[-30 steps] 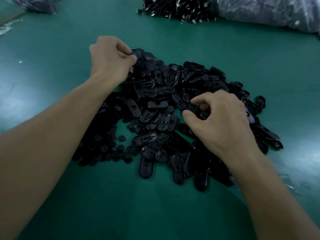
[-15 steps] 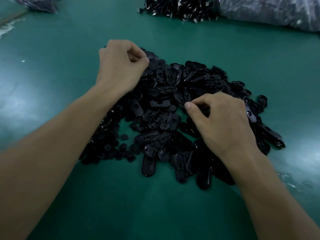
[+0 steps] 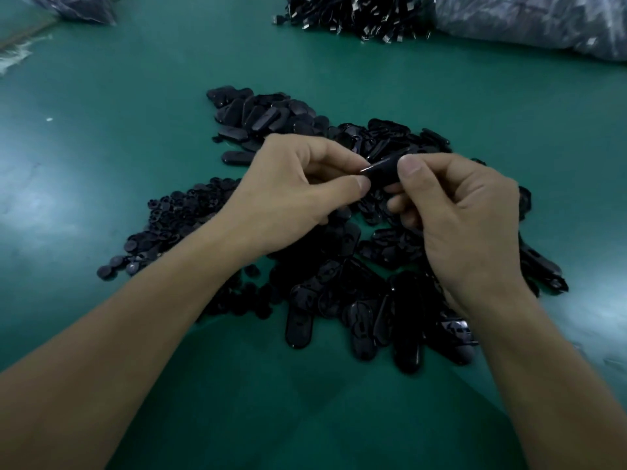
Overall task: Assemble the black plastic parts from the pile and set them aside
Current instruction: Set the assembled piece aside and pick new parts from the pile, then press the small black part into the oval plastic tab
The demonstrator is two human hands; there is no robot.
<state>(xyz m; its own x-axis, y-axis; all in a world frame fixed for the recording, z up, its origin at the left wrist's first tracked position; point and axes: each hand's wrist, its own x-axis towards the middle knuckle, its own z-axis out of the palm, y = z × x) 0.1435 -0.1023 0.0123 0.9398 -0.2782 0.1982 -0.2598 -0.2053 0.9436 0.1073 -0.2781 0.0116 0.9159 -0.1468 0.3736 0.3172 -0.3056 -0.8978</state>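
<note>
A big pile of black oval plastic shells (image 3: pixel 373 300) lies on the green table, with small round black buttons (image 3: pixel 169 225) heaped at its left. Behind my hands sits a group of closed black ovals (image 3: pixel 258 117). Above the pile, my left hand (image 3: pixel 298 195) and my right hand (image 3: pixel 464 212) meet at one black oval part (image 3: pixel 385 169). Both pinch it between thumb and fingers, the left at its left end, the right at its right side. Whether a small button is held there too is hidden.
At the table's far edge lies a heap of black cables with metal plugs (image 3: pixel 356 15). A clear plastic bag (image 3: pixel 543 25) fills the far right corner, another bag (image 3: pixel 78 6) the far left. Bare green table surface (image 3: pixel 101 130) spreads to the left.
Both hands have lifted off the pile and come together in the middle. They now hold one black oval part between them; before, each was picking in the pile on its own.
</note>
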